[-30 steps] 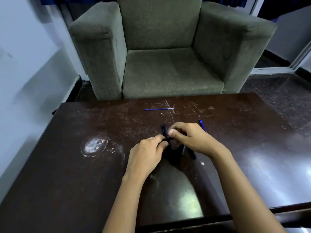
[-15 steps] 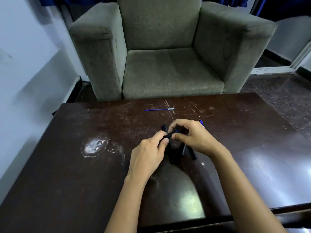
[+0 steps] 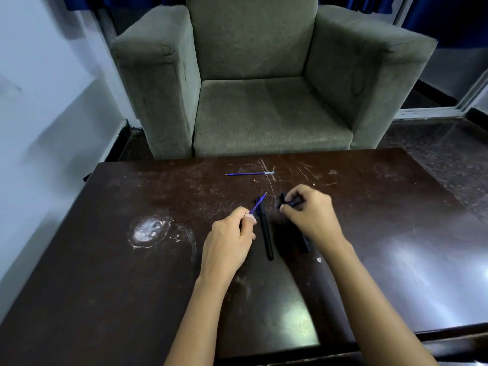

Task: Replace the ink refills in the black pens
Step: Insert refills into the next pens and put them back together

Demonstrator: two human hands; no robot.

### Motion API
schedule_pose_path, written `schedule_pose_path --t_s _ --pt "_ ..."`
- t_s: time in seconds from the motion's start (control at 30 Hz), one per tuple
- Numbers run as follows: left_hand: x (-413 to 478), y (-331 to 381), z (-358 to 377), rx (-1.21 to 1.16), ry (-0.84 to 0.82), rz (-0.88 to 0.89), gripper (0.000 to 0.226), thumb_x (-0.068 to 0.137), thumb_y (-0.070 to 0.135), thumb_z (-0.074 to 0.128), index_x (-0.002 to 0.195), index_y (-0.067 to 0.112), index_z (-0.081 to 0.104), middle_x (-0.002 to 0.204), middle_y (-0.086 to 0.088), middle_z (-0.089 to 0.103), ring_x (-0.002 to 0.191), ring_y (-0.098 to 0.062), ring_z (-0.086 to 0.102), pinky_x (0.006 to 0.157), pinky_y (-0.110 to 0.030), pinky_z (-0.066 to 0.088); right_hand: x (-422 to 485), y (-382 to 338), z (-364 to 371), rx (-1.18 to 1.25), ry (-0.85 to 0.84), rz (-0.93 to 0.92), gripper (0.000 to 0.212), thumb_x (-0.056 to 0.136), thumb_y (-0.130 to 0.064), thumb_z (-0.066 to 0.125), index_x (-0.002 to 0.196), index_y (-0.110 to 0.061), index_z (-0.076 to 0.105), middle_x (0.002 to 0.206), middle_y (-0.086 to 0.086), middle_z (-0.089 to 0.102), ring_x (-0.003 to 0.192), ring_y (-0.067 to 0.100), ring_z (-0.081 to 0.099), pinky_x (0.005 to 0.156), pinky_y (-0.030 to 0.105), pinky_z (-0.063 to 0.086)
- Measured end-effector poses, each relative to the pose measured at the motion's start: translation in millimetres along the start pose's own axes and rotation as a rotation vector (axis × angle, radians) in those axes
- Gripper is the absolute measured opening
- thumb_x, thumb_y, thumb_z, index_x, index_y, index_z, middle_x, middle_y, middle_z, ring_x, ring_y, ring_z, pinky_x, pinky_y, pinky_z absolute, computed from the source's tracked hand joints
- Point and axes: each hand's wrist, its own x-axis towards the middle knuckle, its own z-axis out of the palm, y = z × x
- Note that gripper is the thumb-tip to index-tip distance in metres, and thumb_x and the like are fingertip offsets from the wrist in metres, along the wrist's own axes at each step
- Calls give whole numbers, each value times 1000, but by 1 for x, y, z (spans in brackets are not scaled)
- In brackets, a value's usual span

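Blue refill [image 3: 258, 204] pinched in left hand [image 3: 229, 243], mid-table.

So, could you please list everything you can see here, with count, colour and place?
Table: one, dark brown, scratched, in the foreground.
Armchair: one, grey-green, behind the table.
Loose refill: one, blue, lying near the table's far edge.
Held refill: one, blue, pinched in the left hand, tip pointing up and away.
Pen: one, black, lying on the table between the hands.
Second pen: one, black, mostly hidden under the right hand.
Pen part: dark, in the right fingers; too blurred to identify.
White stain: one, on the table's left side.
Left hand: closed on the held refill.
Right hand: closed on the pen part.
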Motion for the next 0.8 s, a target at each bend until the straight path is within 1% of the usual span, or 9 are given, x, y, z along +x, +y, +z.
schedule_pose_path --t_s 0.07,0.13,0.23,0.3,0.4,0.5,0.6,0.73,0.8 --pt "0 0 1 -21 3 -14 23 97 31 37 88 32 58 73 9 69 63 -10 58 61 -31 46 -5 -1 12 -146 -50 -9 14 76 -21 72 80 -20 58 76 1 66 77 19 62 66 31 50" --pt "1 0 1 -47 14 -27 23 97 33 38 87 33 58 71 10 69 63 -10 58 61 -31 45 -8 -2 19 -275 -76 -24 17 77 -26 71 85 -19 57 84 6 67 90 25 58 66 32 45" --pt "2 0 2 -89 28 -43 23 97 32 38 87 33 59 68 10 69 66 -10 59 66 -33 48 -8 -5 18 -358 -92 -18 23 76 -35 73 85 -19 59 87 5 68 93 27 55 71 34 46" --pt "2 1 1 -119 33 -47 24 97 33 38 88 33 60 67 10 69 70 -11 60 69 -36 49 -8 -12 11 -222 -69 14 20 77 -38 73 80 -22 62 80 1 68 84 21 60 65 30 50" --pt "1 4 0 -147 21 -32 24 99 35 38 88 32 59 67 10 68 73 -7 61 73 -37 50 -11 -29 8 123 -151 137 10 80 -37 71 81 -27 71 73 -4 69 64 8 62 48 17 44" --pt "0 5 1 -147 -11 -10 22 99 35 38 92 32 58 71 8 66 74 -11 62 71 -41 52 -16 -40 19 387 -228 250 3 78 -25 74 76 -23 75 66 -2 67 60 9 57 57 25 45" --pt "1 3 1 -162 -42 -32 22 99 35 37 91 30 58 74 7 67 76 -13 63 73 -42 53 -16 -48 23 557 -190 310 5 77 -12 72 74 -15 75 70 5 70 67 13 62 69 34 53" --pt "1 2 -2 -183 -50 -50 27 100 30 38 81 29 58 69 9 67 69 -3 60 70 -31 48 -10 -51 18 687 -7 308 13 84 -14 66 72 -17 67 65 -1 61 62 11 53 61 26 45" --pt "1 3 -2 -191 -39 -46 28 100 28 38 80 29 58 69 8 67 67 -2 60 68 -27 46 -7 -47 15 742 -8 321 9 86 -17 66 77 -17 68 65 -3 61 60 7 53 59 20 45"
